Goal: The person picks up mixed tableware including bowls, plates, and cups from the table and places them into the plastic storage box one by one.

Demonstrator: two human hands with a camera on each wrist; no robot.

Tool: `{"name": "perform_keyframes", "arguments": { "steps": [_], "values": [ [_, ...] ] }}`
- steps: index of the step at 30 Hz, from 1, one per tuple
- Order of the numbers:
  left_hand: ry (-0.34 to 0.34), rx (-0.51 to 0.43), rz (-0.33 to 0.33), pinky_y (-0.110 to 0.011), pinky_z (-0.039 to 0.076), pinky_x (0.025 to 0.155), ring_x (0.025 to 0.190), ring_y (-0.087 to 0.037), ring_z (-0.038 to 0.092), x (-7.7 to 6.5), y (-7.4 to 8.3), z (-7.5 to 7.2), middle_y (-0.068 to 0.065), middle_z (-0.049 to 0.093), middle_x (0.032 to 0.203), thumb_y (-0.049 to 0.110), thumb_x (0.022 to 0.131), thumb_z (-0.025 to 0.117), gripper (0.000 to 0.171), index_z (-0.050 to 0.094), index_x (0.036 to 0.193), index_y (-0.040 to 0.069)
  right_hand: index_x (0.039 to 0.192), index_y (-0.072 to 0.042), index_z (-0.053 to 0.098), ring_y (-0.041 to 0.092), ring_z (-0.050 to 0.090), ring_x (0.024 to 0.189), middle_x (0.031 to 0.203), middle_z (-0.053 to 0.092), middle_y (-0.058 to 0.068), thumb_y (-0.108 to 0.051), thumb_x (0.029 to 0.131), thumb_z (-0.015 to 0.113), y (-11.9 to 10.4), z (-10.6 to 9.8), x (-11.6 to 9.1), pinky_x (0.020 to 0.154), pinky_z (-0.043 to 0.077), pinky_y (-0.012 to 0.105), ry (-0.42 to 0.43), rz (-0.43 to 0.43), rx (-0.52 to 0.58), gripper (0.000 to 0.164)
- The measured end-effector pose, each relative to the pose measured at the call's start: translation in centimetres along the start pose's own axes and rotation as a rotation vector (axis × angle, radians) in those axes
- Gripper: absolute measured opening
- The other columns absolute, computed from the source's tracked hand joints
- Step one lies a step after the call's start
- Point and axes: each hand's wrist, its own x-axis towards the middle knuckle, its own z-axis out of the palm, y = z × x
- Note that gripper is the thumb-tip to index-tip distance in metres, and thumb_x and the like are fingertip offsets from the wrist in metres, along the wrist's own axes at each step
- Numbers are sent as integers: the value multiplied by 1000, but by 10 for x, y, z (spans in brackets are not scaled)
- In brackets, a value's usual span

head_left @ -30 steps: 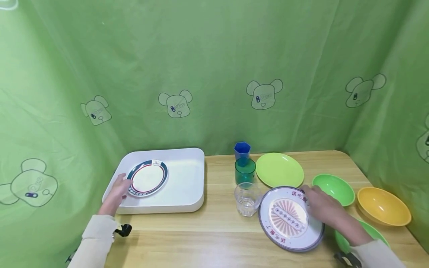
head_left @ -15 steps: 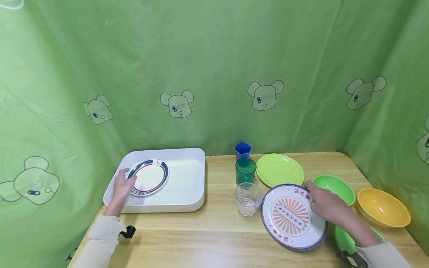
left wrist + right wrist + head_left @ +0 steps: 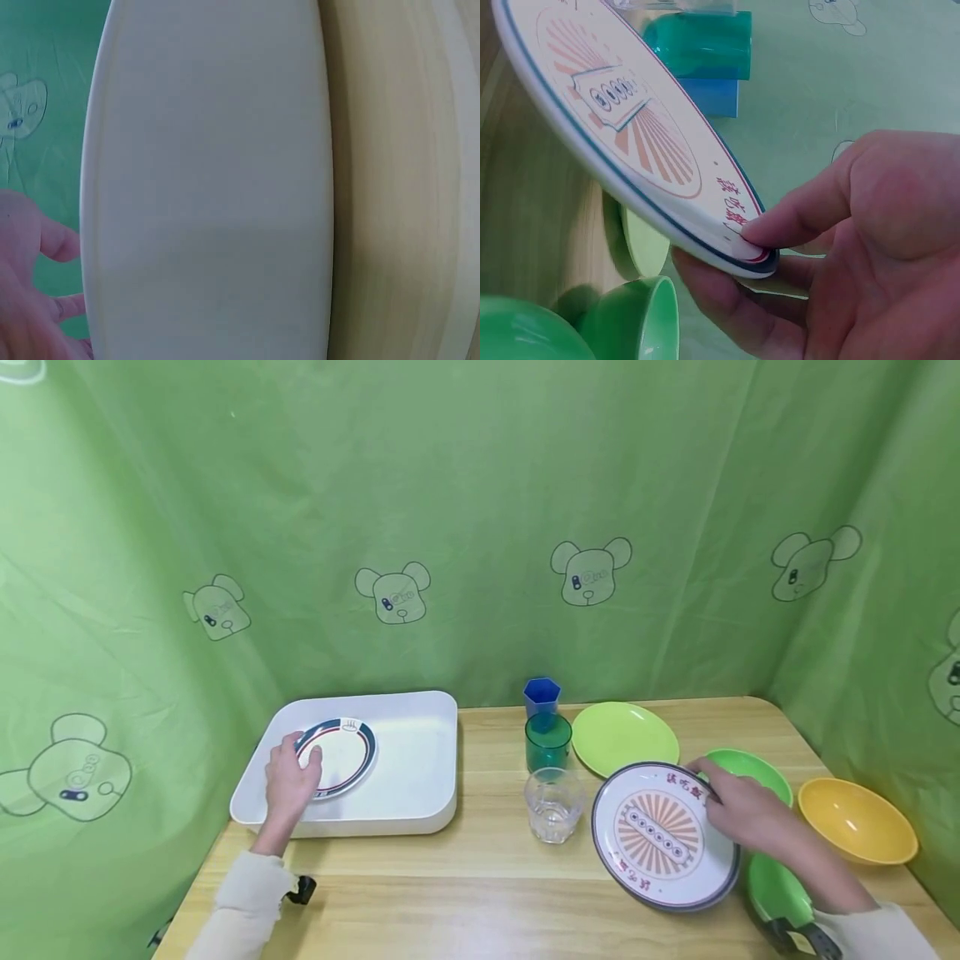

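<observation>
The right hand [image 3: 750, 810] pinches a patterned plate [image 3: 660, 839], now nearer the table's [image 3: 450, 902] right edge, seemingly lifted, while the left hand [image 3: 291, 787], fingers loose, reaches over a tray [image 3: 416, 756].

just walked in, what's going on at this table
Someone's right hand pinches the edge of a printed plate, holding it tilted. Their left hand is at the left side of a teal-rimmed plate in the white tray; contact is unclear. The wooden table also bears a clear glass, green cup, blue cup, lime plate, orange bowl and green bowls.
</observation>
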Motion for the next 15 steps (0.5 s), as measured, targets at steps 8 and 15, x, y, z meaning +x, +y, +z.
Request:
{"name": "perform_keyframes", "arguments": {
  "steps": [8, 15],
  "values": [
    [67, 74, 90, -73, 41, 96, 127, -54, 41, -6, 2, 14, -31, 42, 146, 29, 102, 53, 52, 46, 146, 2, 137, 12, 49, 26, 62, 76, 106, 66, 32, -3, 101, 51, -1, -9, -5, 53, 49, 33, 42, 4, 10, 39],
    [79, 127, 127, -71, 40, 97, 127, -51, 41, -7, -2, 21, -28, 42, 146, 33, 104, 50, 51, 48, 145, 2, 134, 10, 52, 20, 56, 66, 94, 67, 22, -6, 102, 52, -2, -15, -11, 48, 48, 33, 88, 17, 18, 36]
  ]
}}
